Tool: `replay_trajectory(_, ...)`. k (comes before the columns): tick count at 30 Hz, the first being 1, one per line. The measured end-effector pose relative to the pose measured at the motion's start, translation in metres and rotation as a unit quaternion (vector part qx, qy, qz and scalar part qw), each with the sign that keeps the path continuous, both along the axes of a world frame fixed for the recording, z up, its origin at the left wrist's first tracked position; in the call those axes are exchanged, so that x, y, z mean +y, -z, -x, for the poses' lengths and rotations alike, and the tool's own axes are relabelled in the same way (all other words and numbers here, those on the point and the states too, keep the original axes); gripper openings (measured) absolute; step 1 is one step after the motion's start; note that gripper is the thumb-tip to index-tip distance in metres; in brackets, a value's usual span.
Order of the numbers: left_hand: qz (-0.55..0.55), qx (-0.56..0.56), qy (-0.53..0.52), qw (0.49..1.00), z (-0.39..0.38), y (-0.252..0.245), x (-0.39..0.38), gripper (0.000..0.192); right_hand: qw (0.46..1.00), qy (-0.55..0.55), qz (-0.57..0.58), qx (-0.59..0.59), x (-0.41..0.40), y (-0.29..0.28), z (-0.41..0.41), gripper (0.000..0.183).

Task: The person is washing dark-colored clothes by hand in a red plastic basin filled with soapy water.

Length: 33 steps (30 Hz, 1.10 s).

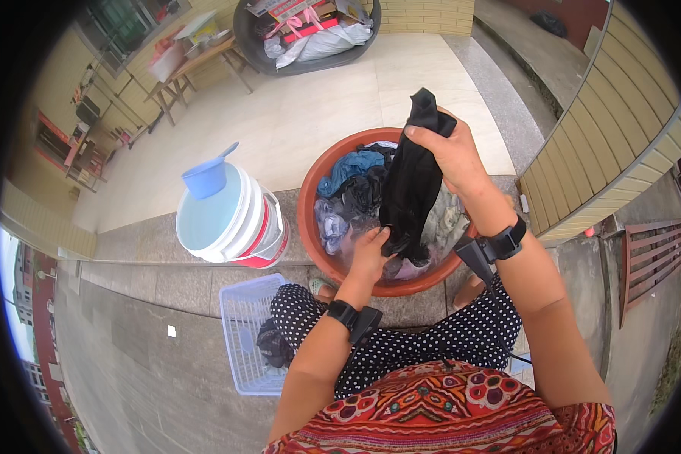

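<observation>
A wet black cloth garment is stretched between my two hands above a round terracotta-coloured tub. My right hand grips its upper end, which sticks up past the thumb. Lower down, my left hand pinches the garment's bottom part near the water. Soaking in the tub are a blue cloth, a pale grey-green cloth, a lavender cloth and more dark clothing. The black garment hides the middle of the tub.
Left of the tub stands a white bucket of water, with a blue dipper at its rim. A pale blue plastic basket holding dark cloth sits by my left knee. A tiled wall corner rises on the right.
</observation>
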<state>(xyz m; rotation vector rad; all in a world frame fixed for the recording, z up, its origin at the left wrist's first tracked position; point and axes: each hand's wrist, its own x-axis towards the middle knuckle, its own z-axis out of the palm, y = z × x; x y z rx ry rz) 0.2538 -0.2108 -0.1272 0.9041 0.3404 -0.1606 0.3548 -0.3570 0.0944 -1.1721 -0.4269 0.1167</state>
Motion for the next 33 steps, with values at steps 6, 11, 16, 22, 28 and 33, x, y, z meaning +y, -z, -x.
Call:
replay_trajectory(6, -0.054, 0.106, -0.109, 0.987, 0.011, 0.046, 0.038, 0.017, 0.974, 0.15, 0.056, 0.158, -0.067, 0.114, -0.049, 0.019)
replay_trajectory(11, -0.063, 0.002, -0.264, 0.963, 0.003, 0.062, 0.059, 0.018, 0.972, 0.125, 0.032, 0.199, -0.095, 0.156, -0.061, 0.025)
replay_trajectory(16, -0.049, 0.005, -0.344, 0.938, -0.025, -0.015, 0.068, 0.022, 0.96, 0.132, -0.033, 0.244, -0.115, 0.169, -0.054, 0.028)
replay_trajectory(22, -0.215, 0.08, -0.26, 0.938, -0.01, 0.059, 0.091, 0.017, 0.964, 0.069, 0.197, 0.166, -0.106, 0.247, -0.016, 0.037)
replay_trajectory(28, -0.418, 0.059, 0.037, 0.906, 0.029, 0.12, 0.044, 0.024, 0.932, -0.123, 0.339, 0.039, -0.086, 0.273, 0.049, 0.035)
replay_trajectory(33, -0.471, 0.106, 0.126, 0.867, 0.025, 0.13, 0.035, 0.057, 0.781, -0.407, 0.442, -0.171, -0.057, 0.225, 0.107, 0.037)
